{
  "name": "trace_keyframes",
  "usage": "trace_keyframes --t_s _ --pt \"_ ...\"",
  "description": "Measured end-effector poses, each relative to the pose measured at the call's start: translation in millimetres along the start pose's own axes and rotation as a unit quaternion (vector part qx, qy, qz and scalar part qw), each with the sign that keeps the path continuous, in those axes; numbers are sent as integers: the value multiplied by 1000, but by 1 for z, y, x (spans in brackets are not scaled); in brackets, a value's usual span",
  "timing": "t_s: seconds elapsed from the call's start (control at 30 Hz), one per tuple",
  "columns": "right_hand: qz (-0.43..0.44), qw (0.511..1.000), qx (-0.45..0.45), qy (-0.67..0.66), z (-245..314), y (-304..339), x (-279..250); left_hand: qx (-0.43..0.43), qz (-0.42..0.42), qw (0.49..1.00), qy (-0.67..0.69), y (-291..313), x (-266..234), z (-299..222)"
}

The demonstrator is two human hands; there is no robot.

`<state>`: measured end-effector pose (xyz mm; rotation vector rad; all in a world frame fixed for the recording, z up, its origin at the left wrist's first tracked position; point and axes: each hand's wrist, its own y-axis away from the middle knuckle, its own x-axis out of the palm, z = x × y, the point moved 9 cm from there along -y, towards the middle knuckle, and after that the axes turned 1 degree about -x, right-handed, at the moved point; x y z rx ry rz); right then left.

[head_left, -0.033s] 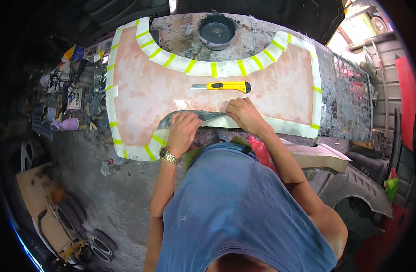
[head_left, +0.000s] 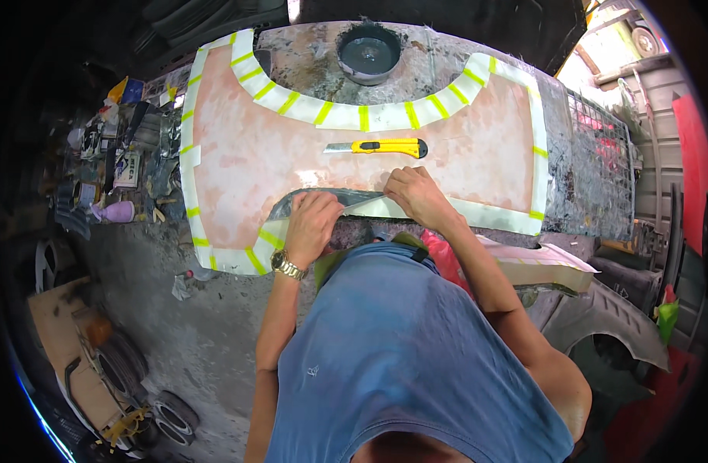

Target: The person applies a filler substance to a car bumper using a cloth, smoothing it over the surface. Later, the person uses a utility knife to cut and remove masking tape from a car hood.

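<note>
A wide, pale pinkish panel (head_left: 254,154) lies on the workbench, bordered by white strips joined with short yellow-green tape pieces (head_left: 363,119). At its near edge, my left hand (head_left: 314,222) has bent fingers pressed onto a white strip (head_left: 365,207). My right hand (head_left: 420,199) pinches the same strip farther right, fingertips together. Between the hands the strip slants over a dark grey area (head_left: 315,193) along the near curve. The fingertips partly hide it. Beyond the hands, a yellow utility knife (head_left: 389,147) lies on the panel, blade out, pointing left.
A bowl of dark grey liquid (head_left: 368,55) stands at the bench's far side. Cluttered cans and rags, with a purple container (head_left: 115,211), fill the left end. Wire mesh (head_left: 601,162) lies at the right. A grey fender (head_left: 601,316) and tires (head_left: 173,417) are lower down.
</note>
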<state>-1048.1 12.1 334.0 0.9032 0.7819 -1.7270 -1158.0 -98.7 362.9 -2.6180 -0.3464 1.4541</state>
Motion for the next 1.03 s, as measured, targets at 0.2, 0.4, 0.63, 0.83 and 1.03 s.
trace_keyframes --t_s 0.2,0.4,0.63,0.83,1.03 --pt "-58 996 21 -65 2 -9 -17 -83 29 996 29 -1 -11 31" --pt "-12 993 -37 -109 45 -48 5 -132 52 990 -16 29 -41 69" --pt "83 986 -60 -131 71 -71 40 -135 15 991 6 47 -46 69" --pt "48 985 -126 -109 88 -62 33 -172 -26 984 -21 64 -57 84" --pt "78 987 -81 -111 80 -65 38 -193 -25 981 5 75 -62 87"
